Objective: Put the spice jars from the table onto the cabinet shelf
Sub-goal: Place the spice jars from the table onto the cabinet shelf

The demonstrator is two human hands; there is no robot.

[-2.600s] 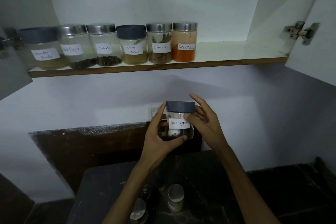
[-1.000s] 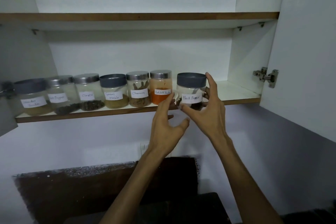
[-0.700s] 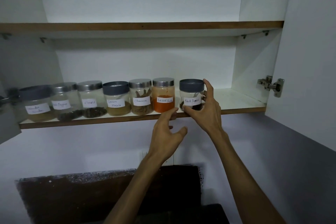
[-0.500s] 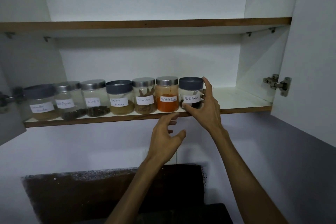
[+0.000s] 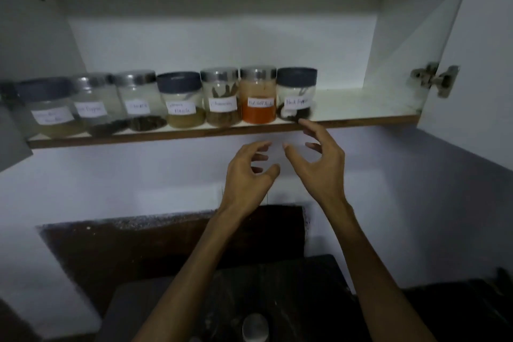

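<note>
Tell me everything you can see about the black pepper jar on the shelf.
The black pepper jar is a clear, glass-looking cylinder with a dark grey lid and a white handwritten label. A little dark spice lies at its bottom. It stands upright at the right end of the row on the shelf, close beside or touching the red chilli jar. Neither hand holds it; the right hand hangs just below.

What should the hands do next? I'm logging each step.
Probably lower both hands toward the silver-lidded jar on the dark table. The Black Pepper jar stands on the shelf, and the left hand and right hand hold nothing.
</note>
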